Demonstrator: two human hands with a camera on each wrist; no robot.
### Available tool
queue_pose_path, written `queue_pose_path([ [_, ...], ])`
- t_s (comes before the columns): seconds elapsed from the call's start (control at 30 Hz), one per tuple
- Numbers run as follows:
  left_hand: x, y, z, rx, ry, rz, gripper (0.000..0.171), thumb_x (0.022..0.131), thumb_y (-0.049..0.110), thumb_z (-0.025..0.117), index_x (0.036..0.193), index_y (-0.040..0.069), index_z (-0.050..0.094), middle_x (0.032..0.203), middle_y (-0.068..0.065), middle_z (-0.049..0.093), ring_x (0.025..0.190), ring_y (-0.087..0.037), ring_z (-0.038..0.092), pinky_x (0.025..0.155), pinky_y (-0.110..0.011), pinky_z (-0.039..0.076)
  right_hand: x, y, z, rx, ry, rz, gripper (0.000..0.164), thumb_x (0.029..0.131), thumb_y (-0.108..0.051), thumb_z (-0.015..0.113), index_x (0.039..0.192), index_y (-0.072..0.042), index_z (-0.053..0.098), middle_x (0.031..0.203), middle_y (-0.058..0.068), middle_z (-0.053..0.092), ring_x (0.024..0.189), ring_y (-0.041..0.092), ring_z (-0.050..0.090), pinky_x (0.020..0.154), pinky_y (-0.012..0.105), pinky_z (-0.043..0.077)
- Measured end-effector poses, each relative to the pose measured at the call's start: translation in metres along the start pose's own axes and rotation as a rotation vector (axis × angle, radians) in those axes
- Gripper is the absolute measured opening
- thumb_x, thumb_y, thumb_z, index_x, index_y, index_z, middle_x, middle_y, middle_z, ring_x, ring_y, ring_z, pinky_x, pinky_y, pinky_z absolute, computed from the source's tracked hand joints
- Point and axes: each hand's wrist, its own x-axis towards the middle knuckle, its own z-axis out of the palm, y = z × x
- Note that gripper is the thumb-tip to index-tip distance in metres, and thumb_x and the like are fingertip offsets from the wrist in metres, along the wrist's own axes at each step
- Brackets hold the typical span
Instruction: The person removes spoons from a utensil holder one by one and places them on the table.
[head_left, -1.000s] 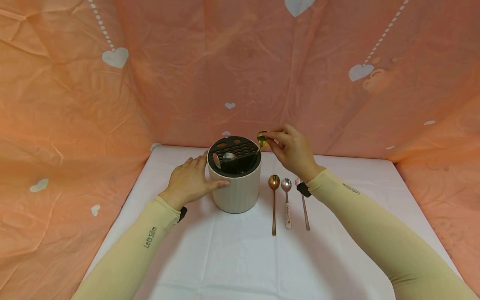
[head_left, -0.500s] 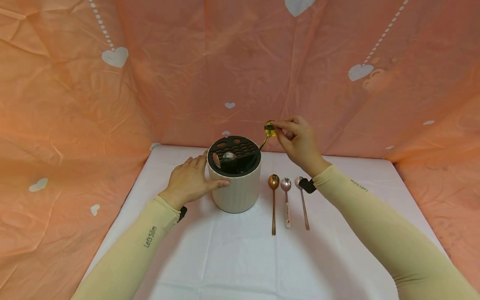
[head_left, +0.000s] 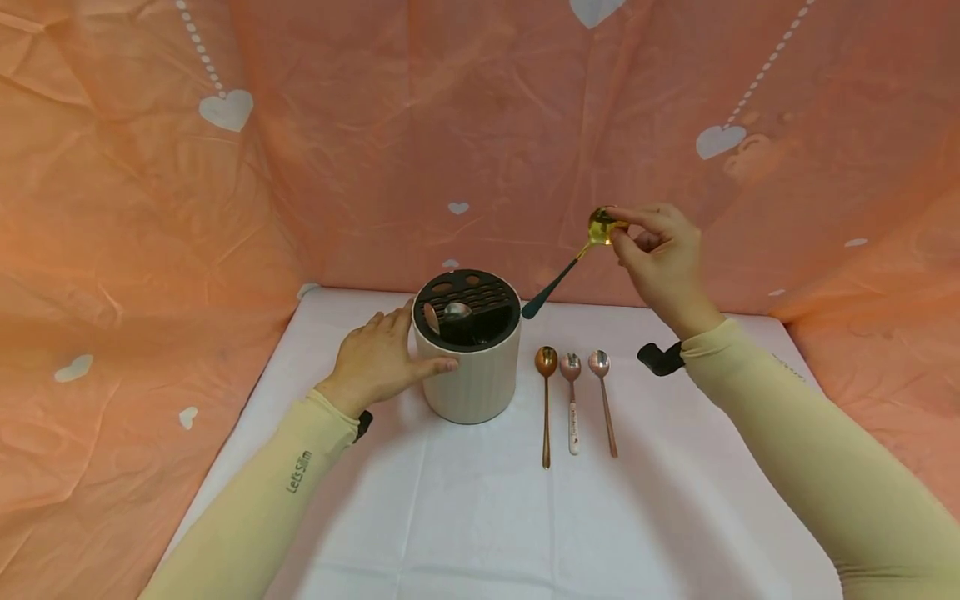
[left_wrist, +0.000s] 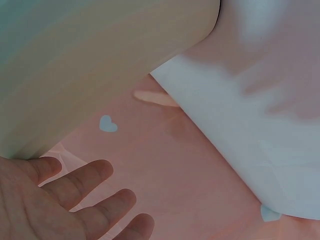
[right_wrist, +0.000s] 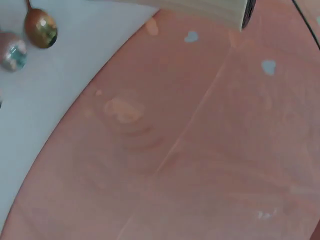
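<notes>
My right hand (head_left: 663, 258) pinches a spoon (head_left: 555, 287) by its shiny gold bowl, up and to the right of the holder. Its dark green handle slants down to the left, the tip beside the holder's rim. The ribbed white utensil holder (head_left: 471, 387) has a black slotted top (head_left: 487, 325) with two spoon bowls, one silver (head_left: 457, 312) and one coppery (head_left: 431, 318), showing in its opening. Against the holder's left side rests my left hand (head_left: 378, 358), thumb across the front. Its straight, spread fingers (left_wrist: 80, 182) show in the left wrist view. The right wrist view leaves the right hand out.
Right of the holder, three spoons lie side by side on the white table (head_left: 465, 517): a copper one (head_left: 547, 408), one with a printed white handle (head_left: 574, 417) and a rose-coloured one (head_left: 604, 400). Pink cloth (head_left: 375, 167) with hearts hangs behind and at both sides.
The right hand has moved up and to the right, drawing the spoon's handle out of the holder. The left hand has stayed in place.
</notes>
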Motion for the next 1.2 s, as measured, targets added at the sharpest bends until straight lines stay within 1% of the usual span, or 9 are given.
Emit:
queue_pose_path([
  [0.07, 0.0, 0.0, 0.0, -0.001, -0.003, -0.004, 0.132, 0.066, 0.099, 0.039, 0.157, 0.005, 0.025, 0.149, -0.02, 0.045, 0.134, -0.046, 0.041, 0.101, -0.06, 0.039, -0.001, 0.007, -0.01, -0.007, -0.004, 0.049, 0.024, 0.087, 0.013, 0.064, 0.108, 0.007, 0.074, 0.097, 0.008, 0.062, 0.051, 0.001, 0.053, 0.051, 0.011, 0.044],
  [0.2, 0.001, -0.002, -0.001, 0.0, -0.008, -0.011, 0.133, 0.065, 0.1, 0.038, 0.158, 0.005, 0.024, 0.15, -0.02, 0.044, 0.135, -0.047, 0.04, 0.102, -0.06, 0.038, -0.008, 0.032, -0.03, -0.052, -0.047, 0.133, 0.025, 0.088, 0.007, 0.067, 0.111, 0.0, 0.076, 0.099, 0.004, 0.063, 0.053, 0.003, 0.057, 0.049, 0.013, 0.045],
  [0.33, 0.002, -0.003, -0.001, 0.0, -0.013, -0.014, 0.134, 0.065, 0.1, 0.037, 0.158, 0.005, 0.024, 0.15, -0.02, 0.043, 0.136, -0.047, 0.039, 0.103, -0.059, 0.037, -0.023, 0.05, -0.049, -0.176, -0.151, 0.238, 0.026, 0.09, -0.001, 0.069, 0.114, -0.007, 0.077, 0.1, 0.006, 0.063, 0.055, 0.006, 0.06, 0.046, 0.017, 0.044],
  [0.43, 0.001, -0.005, -0.002, 0.005, -0.013, -0.016, 0.135, 0.064, 0.101, 0.037, 0.157, 0.003, 0.025, 0.15, -0.021, 0.044, 0.135, -0.046, 0.039, 0.103, -0.059, 0.038, -0.037, 0.063, -0.059, -0.233, -0.242, 0.314, 0.027, 0.092, -0.004, 0.068, 0.117, -0.01, 0.076, 0.101, 0.008, 0.064, 0.058, 0.009, 0.062, 0.049, 0.019, 0.048],
  [0.57, 0.001, -0.006, -0.004, 0.007, -0.008, -0.016, 0.136, 0.063, 0.101, 0.037, 0.156, 0.002, 0.026, 0.149, -0.021, 0.045, 0.135, -0.045, 0.04, 0.102, -0.059, 0.039, -0.057, 0.083, -0.068, -0.276, -0.335, 0.361, 0.028, 0.092, -0.003, 0.067, 0.119, -0.007, 0.074, 0.103, 0.016, 0.067, 0.06, 0.01, 0.064, 0.051, 0.022, 0.051],
  [0.7, 0.002, -0.006, -0.003, 0.004, -0.008, -0.009, 0.135, 0.064, 0.101, 0.038, 0.157, 0.003, 0.026, 0.149, -0.021, 0.045, 0.135, -0.045, 0.041, 0.102, -0.059, 0.039, -0.076, 0.101, -0.076, -0.332, -0.399, 0.381, 0.025, 0.091, -0.002, 0.067, 0.115, -0.004, 0.075, 0.104, 0.018, 0.069, 0.058, 0.015, 0.064, 0.049, 0.025, 0.051],
  [0.97, 0.002, -0.003, 0.0, -0.01, -0.023, -0.012, 0.135, 0.064, 0.101, 0.038, 0.158, 0.004, 0.024, 0.151, -0.02, 0.043, 0.136, -0.046, 0.039, 0.103, -0.06, 0.037, -0.095, 0.122, -0.087, -0.337, -0.568, 0.536, 0.025, 0.094, -0.009, 0.066, 0.117, -0.008, 0.075, 0.108, 0.016, 0.068, 0.065, 0.022, 0.063, 0.053, 0.029, 0.05],
  [1.1, 0.001, -0.002, 0.0, -0.013, -0.031, -0.011, 0.135, 0.064, 0.1, 0.039, 0.157, 0.003, 0.025, 0.15, -0.021, 0.043, 0.136, -0.046, 0.038, 0.103, -0.06, 0.037, -0.099, 0.131, -0.088, -0.302, -0.635, 0.57, 0.025, 0.094, -0.007, 0.067, 0.118, -0.006, 0.074, 0.105, 0.015, 0.069, 0.066, 0.026, 0.062, 0.055, 0.029, 0.05],
  [1.2, 0.001, -0.002, -0.001, -0.012, -0.029, -0.003, 0.134, 0.065, 0.1, 0.039, 0.157, 0.003, 0.025, 0.15, -0.021, 0.043, 0.136, -0.045, 0.039, 0.103, -0.06, 0.038, -0.102, 0.138, -0.089, -0.288, -0.685, 0.573, 0.024, 0.093, -0.005, 0.067, 0.116, -0.006, 0.074, 0.101, 0.014, 0.07, 0.063, 0.023, 0.059, 0.054, 0.027, 0.05],
])
